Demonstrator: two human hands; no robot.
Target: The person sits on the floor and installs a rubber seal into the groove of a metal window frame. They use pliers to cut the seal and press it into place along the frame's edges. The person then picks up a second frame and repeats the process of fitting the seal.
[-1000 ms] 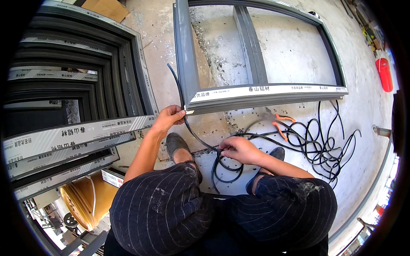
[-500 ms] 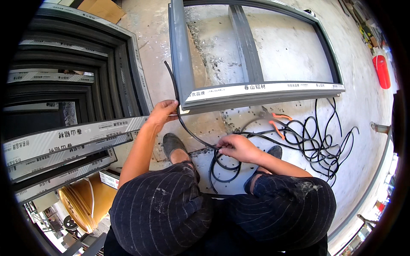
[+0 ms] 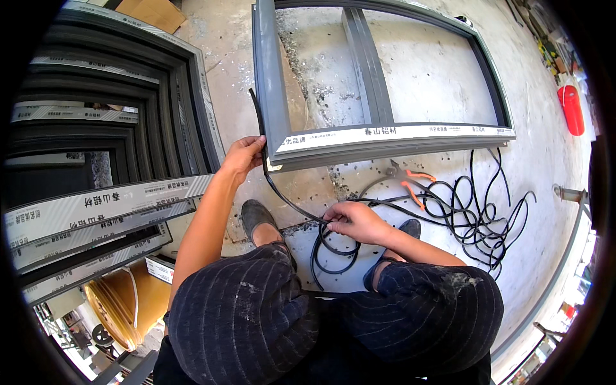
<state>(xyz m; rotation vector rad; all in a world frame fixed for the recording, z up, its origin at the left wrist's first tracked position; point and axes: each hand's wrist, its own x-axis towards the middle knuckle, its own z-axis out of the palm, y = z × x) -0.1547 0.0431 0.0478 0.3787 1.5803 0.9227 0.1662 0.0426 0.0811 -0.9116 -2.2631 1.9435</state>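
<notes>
A long black rubber strip [image 3: 280, 194] runs along the left outer side of a grey metal window frame [image 3: 321, 146] and curves down between my hands. At the frame's near left corner, my left hand [image 3: 244, 157] is closed on the strip, thumb and fingers pressing it against the frame's side. Lower and to the right, my right hand [image 3: 355, 221] pinches the same strip, clear of the frame. From there the strip loops on the floor beneath my right hand and joins a tangled heap of black strip [image 3: 478, 218] on the right.
Orange-handled pliers [image 3: 414, 183] lie on the floor beside the tangle. Stacked dark frames [image 3: 115, 186] with printed film stand close on my left, above a yellow bucket [image 3: 115, 305]. Far right is a red canister [image 3: 569, 110]. My feet are between my hands and the frame's near side.
My left hand has slid a little up along the frame's left side, away from the corner. My right hand has stayed nearly in place on the strip.
</notes>
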